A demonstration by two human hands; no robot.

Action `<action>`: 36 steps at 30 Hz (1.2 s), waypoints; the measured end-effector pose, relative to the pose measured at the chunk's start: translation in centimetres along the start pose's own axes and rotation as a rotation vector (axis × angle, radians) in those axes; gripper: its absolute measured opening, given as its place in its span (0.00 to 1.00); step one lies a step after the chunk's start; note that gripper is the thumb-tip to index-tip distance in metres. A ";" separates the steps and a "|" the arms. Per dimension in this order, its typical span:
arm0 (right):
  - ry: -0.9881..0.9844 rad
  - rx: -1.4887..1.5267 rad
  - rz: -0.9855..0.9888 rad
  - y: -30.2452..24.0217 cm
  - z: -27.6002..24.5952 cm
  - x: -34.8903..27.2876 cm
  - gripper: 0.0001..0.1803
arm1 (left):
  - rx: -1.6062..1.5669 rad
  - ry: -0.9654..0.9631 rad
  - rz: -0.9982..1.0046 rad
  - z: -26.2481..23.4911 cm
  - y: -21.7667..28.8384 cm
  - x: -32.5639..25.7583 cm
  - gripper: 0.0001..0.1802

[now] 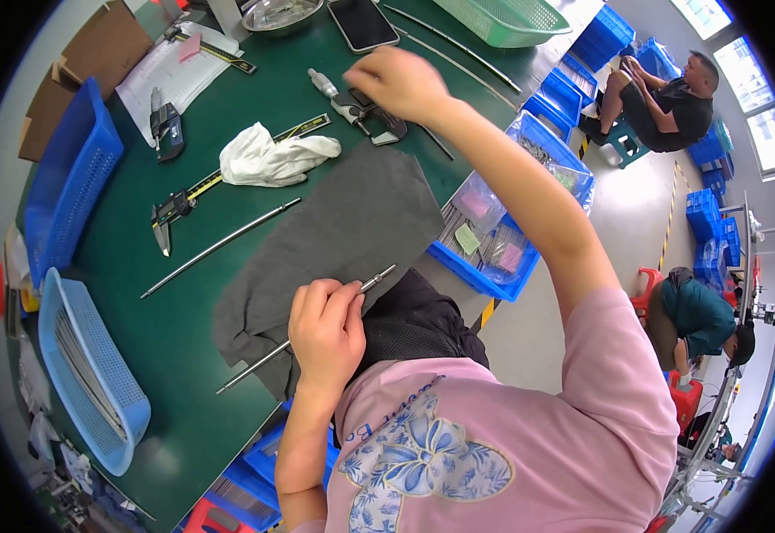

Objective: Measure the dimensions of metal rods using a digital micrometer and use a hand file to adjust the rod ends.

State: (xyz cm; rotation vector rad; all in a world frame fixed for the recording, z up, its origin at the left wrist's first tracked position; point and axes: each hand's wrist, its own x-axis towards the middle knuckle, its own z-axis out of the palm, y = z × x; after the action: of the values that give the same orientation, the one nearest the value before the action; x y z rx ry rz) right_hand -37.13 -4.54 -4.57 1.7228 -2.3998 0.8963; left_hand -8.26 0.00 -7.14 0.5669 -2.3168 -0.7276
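My left hand (327, 333) is closed around a slim metal shaft (267, 366). The shaft slants over a dark grey cloth (343, 213), and its stepped end pokes out above my fingers. Farther off, my right hand (403, 84), slightly blurred, curls its fingers over a micrometer (352, 108) by the table's far right side. Part of that micrometer is hidden by the hand. A second metal shaft (223, 246) lies on the green table left of the cloth. Beyond it are a digital caliper (177, 206) and a crumpled white glove (272, 157) resting over its beam.
Blue baskets (94, 373) line the left edge, one holding rods. Another micrometer (165, 129) lies beside papers (139, 89). A phone (363, 24), metal bowl and green basket (512, 22) stand at the far side. A blue crate (503, 284) is at right; two people sit beyond.
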 end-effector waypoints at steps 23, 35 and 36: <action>0.190 -0.199 0.136 -6.3 -4.6 -20.1 0.03 | 0.020 0.023 -0.004 0.2 -0.4 -0.1 0.06; -0.085 0.686 0.419 -10.0 -1.7 -23.5 0.05 | 0.052 0.042 0.019 0.5 0.2 0.2 0.08; -0.079 0.686 0.412 -10.1 -1.2 -23.7 0.05 | 0.064 0.036 0.007 0.4 0.4 0.4 0.08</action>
State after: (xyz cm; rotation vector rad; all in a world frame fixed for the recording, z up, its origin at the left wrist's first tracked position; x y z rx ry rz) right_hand -19.60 14.06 -8.02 1.4220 -2.7513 1.9224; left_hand -8.86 0.20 -6.97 0.5948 -2.3144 -0.6372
